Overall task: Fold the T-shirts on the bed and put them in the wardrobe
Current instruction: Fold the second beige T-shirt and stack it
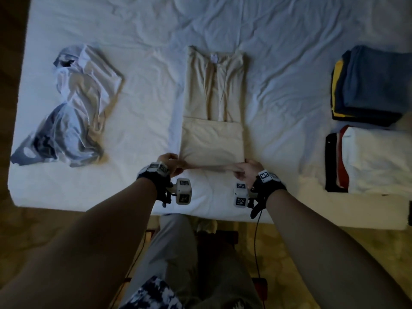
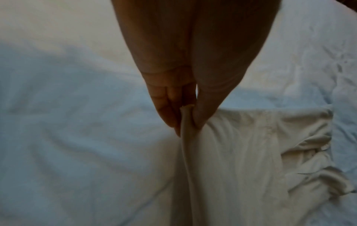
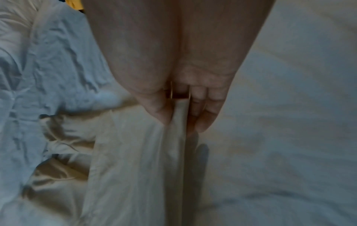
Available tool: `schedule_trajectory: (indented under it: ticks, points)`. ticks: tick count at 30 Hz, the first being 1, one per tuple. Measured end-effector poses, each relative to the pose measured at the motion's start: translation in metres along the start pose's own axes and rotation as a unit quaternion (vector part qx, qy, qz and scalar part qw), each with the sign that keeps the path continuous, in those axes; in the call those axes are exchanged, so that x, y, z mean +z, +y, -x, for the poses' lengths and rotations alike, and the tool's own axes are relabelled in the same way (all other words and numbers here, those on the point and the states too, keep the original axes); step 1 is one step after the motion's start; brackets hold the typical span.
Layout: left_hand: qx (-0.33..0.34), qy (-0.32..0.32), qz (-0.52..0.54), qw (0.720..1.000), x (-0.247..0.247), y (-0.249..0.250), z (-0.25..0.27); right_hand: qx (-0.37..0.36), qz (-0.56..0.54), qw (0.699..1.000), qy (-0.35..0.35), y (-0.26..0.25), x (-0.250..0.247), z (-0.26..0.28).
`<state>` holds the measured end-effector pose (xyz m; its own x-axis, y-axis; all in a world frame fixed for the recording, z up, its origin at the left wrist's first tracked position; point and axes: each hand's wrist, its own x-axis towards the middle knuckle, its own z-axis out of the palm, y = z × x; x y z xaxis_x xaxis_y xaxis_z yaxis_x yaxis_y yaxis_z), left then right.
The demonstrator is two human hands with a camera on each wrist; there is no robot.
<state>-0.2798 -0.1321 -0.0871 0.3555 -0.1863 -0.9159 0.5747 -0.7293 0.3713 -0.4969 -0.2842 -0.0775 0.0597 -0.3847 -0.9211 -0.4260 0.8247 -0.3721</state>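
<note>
Left hand (image 1: 170,162) pinched the near-left corner of the cream T-shirt (image 1: 214,103), thumb against fingers (image 2: 166,110), with a doubled edge of cloth showing between them in the left wrist view. Right hand (image 1: 246,169) pinched the near-right corner the same way; the right wrist view showed the fold of fabric clamped between thumb and fingers (image 3: 204,107). Both grips closed on cloth, none released. The edge between the two hands was drawn taut and raised slightly off the bed (image 1: 133,41).

The cream shirt lay in the middle of the bed, sides already turned in to a narrow strip, collar and label at the far end. The bottom portion looked already turned up once, its edge lying across the strip about halfway along.

Judgement: step in hand was the lengthwise fold of this shirt, with a second turn toward the collar pending. The next move calls for both hands to lift together and carry the near edge forward evenly, keeping the side edges aligned so the inner folds do not slip.

Further out: a crumpled pile of shirts (image 1: 73,112), white and grey, lay to the left, not yet folded. To the right sat two folded stacks, a blue-topped stack (image 1: 374,83) and a white-topped stack (image 1: 376,159). No wardrobe in view; stowing remained undone.
</note>
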Motion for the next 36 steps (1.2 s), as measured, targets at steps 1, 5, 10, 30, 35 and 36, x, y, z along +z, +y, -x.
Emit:
schedule_trajectory:
  ticks: [1, 5, 10, 30, 35, 36]
  points:
    - [-0.002, 0.001, -0.01, 1.0, 0.001, -0.009, 0.005, -0.002, 0.018, 1.0, -0.005, 0.009, -0.002, 0.005]
    - [-0.014, 0.007, -0.042, 0.999, 0.004, -0.046, 0.027, 0.005, 0.064, 0.998, -0.01, 0.046, -0.013, 0.021]
    - [0.036, 0.034, -0.061, 0.997, 0.007, -0.082, 0.055, -0.12, 0.152, 0.98, 0.047, 0.084, -0.02, 0.044]
    - [0.35, 0.115, -0.317, 0.874, -0.013, 0.096, 0.076, -0.387, 0.343, 0.85, 0.103, -0.089, -0.005, 0.066]
    - [0.303, 0.139, -0.369, 0.867, -0.002, 0.177, 0.031, -0.38, 0.372, 0.838, 0.127, -0.16, 0.022, 0.025]
    - [0.298, 0.146, -0.371, 0.867, -0.001, 0.189, 0.019, -0.375, 0.371, 0.84, 0.13, -0.172, 0.026, 0.018]
